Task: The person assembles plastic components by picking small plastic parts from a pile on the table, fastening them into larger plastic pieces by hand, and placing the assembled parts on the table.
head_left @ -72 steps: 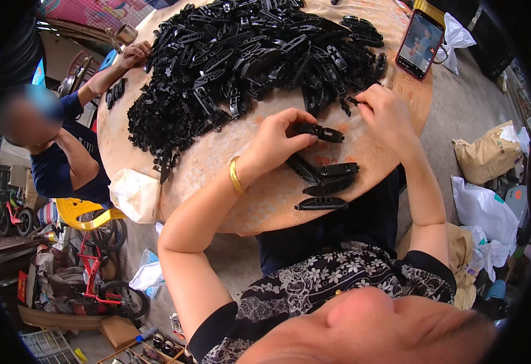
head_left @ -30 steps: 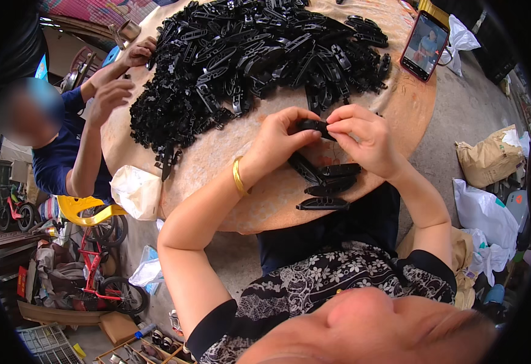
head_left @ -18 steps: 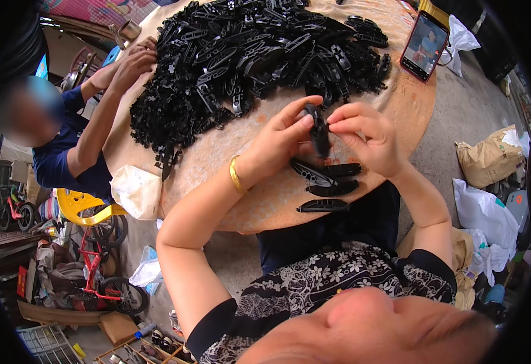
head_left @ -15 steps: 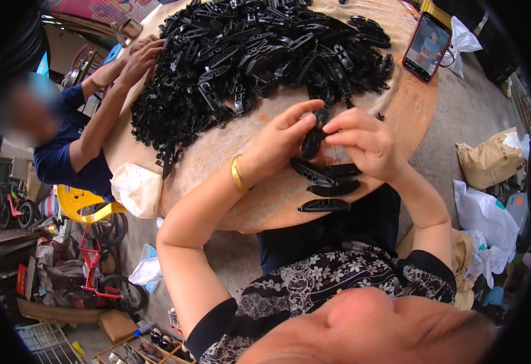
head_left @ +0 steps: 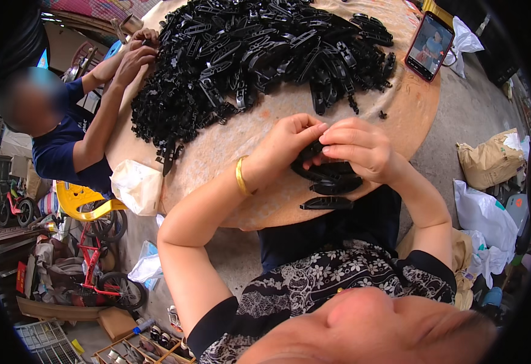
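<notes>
My left hand [head_left: 286, 142] and my right hand [head_left: 362, 148] meet over the near part of the round table [head_left: 217, 155], fingertips pinched together. Between them is a dark, elongated black plastic piece [head_left: 309, 151], mostly covered by my fingers. Just below my hands, several long curved black plastic pieces [head_left: 327, 203] lie near the table edge, some partly overlapping. Farther off, a large heap of similar black pieces [head_left: 253, 54] spreads over the table, with smaller black parts [head_left: 165, 103] massed at its left side.
At the far left, another person's hands [head_left: 138, 57] work at the heap's edge. A phone [head_left: 429, 45] stands at the table's right, near a white plastic bag [head_left: 464, 37]. A cream bag [head_left: 136, 187] hangs at the left edge beside a yellow chair [head_left: 80, 197].
Both my hands have come down slightly toward the near pieces, closing more around the black piece. The co-worker's hands have shifted a little at the heap's edge.
</notes>
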`<state>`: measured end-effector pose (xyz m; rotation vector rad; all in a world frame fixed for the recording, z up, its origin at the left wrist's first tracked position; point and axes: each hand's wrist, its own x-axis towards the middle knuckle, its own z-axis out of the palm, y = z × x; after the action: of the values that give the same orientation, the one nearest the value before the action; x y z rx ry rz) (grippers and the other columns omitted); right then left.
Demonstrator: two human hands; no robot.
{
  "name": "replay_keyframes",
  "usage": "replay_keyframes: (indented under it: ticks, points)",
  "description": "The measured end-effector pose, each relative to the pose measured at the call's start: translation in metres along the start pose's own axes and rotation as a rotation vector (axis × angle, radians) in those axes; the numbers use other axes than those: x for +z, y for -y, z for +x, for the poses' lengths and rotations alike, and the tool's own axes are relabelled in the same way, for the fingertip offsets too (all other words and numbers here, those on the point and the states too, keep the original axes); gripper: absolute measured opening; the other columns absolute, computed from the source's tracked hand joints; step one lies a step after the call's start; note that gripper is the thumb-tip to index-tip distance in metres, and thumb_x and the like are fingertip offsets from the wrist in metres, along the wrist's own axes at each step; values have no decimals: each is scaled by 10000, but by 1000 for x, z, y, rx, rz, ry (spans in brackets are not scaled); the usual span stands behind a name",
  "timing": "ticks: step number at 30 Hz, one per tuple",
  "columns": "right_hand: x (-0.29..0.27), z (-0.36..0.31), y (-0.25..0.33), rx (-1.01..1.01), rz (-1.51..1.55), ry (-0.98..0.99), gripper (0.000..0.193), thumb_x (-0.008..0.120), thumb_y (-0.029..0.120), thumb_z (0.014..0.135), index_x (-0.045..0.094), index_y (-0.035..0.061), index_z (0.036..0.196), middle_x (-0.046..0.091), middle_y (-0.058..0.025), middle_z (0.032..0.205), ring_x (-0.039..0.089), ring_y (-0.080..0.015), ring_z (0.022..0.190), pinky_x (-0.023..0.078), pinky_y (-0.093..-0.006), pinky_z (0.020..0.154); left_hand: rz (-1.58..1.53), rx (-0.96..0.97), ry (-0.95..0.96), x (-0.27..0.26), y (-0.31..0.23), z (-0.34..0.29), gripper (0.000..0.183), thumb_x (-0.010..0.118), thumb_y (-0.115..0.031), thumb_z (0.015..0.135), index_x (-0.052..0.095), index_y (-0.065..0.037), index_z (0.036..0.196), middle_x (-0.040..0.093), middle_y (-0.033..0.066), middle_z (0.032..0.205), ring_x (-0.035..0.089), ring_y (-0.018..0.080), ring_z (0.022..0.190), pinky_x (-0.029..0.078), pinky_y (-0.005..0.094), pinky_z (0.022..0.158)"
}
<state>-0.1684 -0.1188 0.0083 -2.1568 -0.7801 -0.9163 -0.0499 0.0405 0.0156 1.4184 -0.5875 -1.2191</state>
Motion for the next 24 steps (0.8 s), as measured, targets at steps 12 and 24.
replay_keyframes:
  ticks: [12,24]
  points:
    - [-4,-3,1,189,-59,-52,169,651,-28,724,598,5,881,624,-122,951,608,-294,895,504,-360,764,-79,58,147,-1,-9,-7,425,609,-70,870,438,21,1248,627,124,1039,629,147,862,529,244,758]
    - [-13,-7,4,691,160,81,274,702,63,764,628,-3,1020,638,-120,951,635,-165,696,506,-274,606,500,420,-80,9,3,-11,373,599,2,811,447,-16,1151,643,161,1030,628,220,970,501,301,793]
